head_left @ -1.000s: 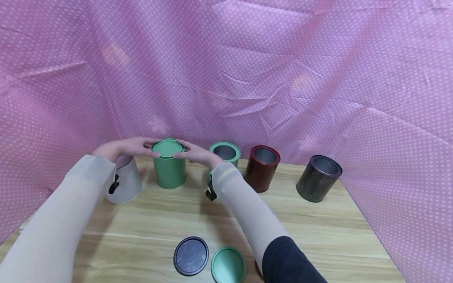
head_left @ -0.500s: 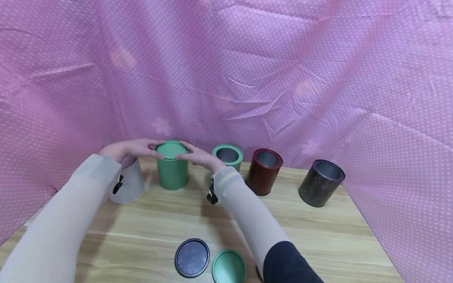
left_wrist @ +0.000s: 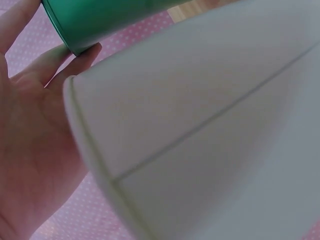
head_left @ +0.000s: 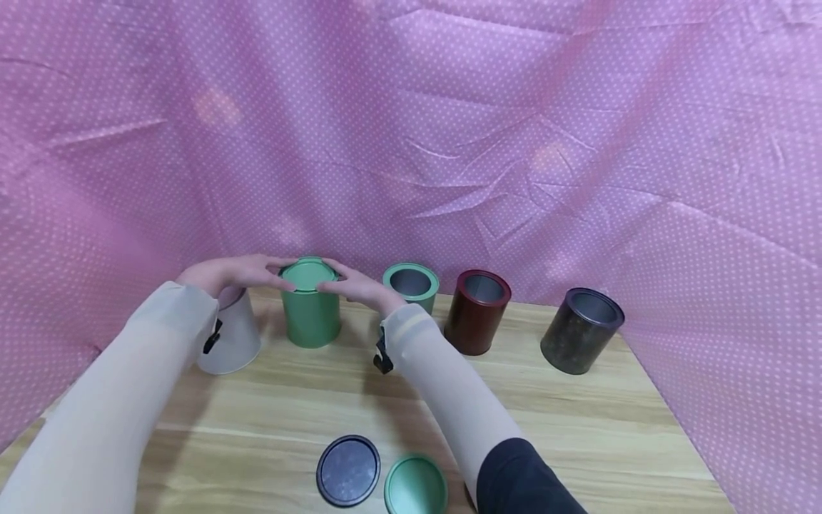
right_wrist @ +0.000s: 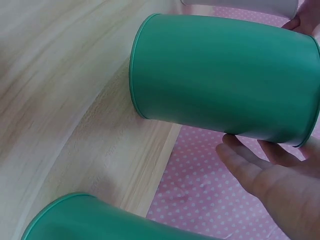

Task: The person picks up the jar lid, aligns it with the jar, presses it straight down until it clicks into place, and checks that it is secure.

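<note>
A green lidded can (head_left: 311, 314) stands upright at the back left of the table. My left hand (head_left: 247, 273) spans the left side of its top, thumb in front and fingers behind the rim. From the other side my right hand (head_left: 359, 285) holds the rim the same way. The right wrist view has the can's side (right_wrist: 220, 75) close up, right fingers (right_wrist: 240, 155) against it near the top. Left fingertips meet the rim in the left wrist view, where the white can (left_wrist: 190, 115) covers much of the frame.
Left of the green can, the white can (head_left: 234, 339) stands partly behind my left wrist. To the right are an uncovered green can (head_left: 425, 296), a red can (head_left: 475, 325) and a dark can (head_left: 574, 343). A dark lid (head_left: 348, 471) and a green lid (head_left: 416, 487) lie in front.
The head view has shifted slightly. Both hands stay at the rim of the green can, and the dark line under the lid's front edge shows less than a second ago.
</note>
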### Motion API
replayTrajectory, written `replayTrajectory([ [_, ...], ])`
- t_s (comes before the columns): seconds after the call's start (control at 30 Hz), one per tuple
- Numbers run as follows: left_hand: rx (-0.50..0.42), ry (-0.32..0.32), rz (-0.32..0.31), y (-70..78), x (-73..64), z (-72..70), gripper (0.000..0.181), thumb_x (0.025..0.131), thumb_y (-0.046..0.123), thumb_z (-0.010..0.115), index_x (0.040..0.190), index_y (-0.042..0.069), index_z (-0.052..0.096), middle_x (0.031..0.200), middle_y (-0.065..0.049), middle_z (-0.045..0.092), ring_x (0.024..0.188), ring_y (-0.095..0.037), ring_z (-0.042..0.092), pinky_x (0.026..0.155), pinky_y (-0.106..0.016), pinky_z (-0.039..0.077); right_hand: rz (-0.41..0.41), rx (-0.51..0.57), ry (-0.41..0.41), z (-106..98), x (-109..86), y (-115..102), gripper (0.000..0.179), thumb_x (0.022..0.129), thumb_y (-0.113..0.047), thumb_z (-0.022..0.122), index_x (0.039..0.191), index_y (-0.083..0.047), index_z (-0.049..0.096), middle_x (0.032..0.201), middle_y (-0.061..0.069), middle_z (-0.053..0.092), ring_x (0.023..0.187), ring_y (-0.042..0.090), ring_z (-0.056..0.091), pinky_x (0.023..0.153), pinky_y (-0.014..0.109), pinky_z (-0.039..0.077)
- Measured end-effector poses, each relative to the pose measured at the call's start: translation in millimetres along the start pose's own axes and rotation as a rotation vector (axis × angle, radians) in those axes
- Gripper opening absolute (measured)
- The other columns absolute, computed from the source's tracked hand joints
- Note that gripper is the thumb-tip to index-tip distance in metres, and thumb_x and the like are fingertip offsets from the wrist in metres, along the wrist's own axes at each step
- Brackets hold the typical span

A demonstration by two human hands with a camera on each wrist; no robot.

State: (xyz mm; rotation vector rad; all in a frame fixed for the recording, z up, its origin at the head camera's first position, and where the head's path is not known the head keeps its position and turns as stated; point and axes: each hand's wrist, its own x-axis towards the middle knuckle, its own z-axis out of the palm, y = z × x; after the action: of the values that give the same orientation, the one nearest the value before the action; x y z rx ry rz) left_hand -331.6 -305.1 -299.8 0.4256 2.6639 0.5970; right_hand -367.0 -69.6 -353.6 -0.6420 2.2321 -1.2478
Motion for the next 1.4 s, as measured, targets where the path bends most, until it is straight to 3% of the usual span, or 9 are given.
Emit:
replayTrajectory([
  [0.4, 0.005, -0.046, -0.041, 9.2, -2.4, 3.2, 0.085, 0.092, 0.05, 0.056, 0.154, 0.006, 0.016, 0.154, -0.032, 0.015, 0.14, -0.056, 0.012, 0.107, -0.075, 0.011, 0.005, -0.039, 0.012, 2, -5.6, -1, 0.074, 0.092, -0.047, 0.057, 0.154, -0.037, 0.018, 0.159, 0.006, 0.027, 0.143, 0.03, 0.032, 0.114, 0.053, 0.031],
  [1.1, 0.012, -0.004, -0.039, 15.4, -9.5, 9.5, 0.083, 0.092, 0.046, 0.058, 0.153, 0.003, 0.02, 0.153, -0.034, 0.019, 0.138, -0.057, 0.017, 0.107, -0.074, 0.016, -0.015, -0.007, 0.005, 3, -6.0, 3, 0.074, 0.091, -0.044, 0.059, 0.154, -0.034, 0.022, 0.156, 0.005, 0.033, 0.139, 0.026, 0.038, 0.112, 0.045, 0.037],
  [1.4, 0.033, 0.009, -0.033, 19.3, -14.5, 10.0, 0.082, 0.093, 0.044, 0.057, 0.152, 0.0, 0.021, 0.151, -0.035, 0.024, 0.137, -0.056, 0.023, 0.106, -0.074, 0.02, -0.04, 0.005, 0.004, 7, -11.0, 0, 0.075, 0.093, -0.041, 0.058, 0.155, -0.03, 0.019, 0.157, 0.006, 0.03, 0.14, 0.027, 0.036, 0.111, 0.05, 0.037],
])
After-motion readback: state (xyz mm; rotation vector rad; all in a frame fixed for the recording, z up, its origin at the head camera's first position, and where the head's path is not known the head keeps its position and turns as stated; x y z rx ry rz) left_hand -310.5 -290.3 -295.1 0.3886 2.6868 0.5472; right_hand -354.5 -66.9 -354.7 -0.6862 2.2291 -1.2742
